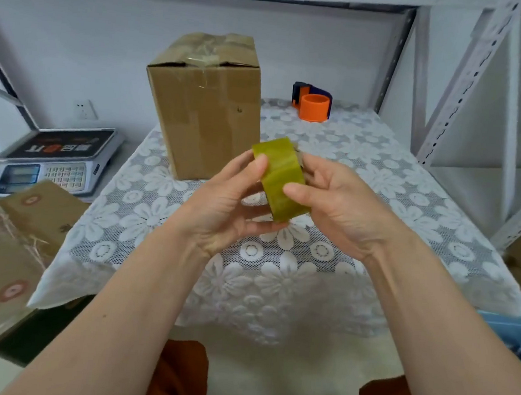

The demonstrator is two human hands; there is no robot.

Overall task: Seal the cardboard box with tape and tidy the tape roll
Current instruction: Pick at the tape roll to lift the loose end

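A yellowish-green tape roll (282,174) is held above the table in front of me, edge-on. My left hand (230,200) grips its left side, thumb on the outer face. My right hand (332,201) grips the right side, thumb pressed on the tape surface. The brown cardboard box (204,109) stands upright on the table behind the roll, its top flaps folded with crinkled tape across them. An orange and blue tape dispenser (312,103) sits at the table's far end, to the right of the box.
The table (381,190) wears a white lace flower cloth. A weighing scale (55,161) stands at the left, with another printed carton (9,252) below it. White metal shelving (468,74) rises at the right and behind.
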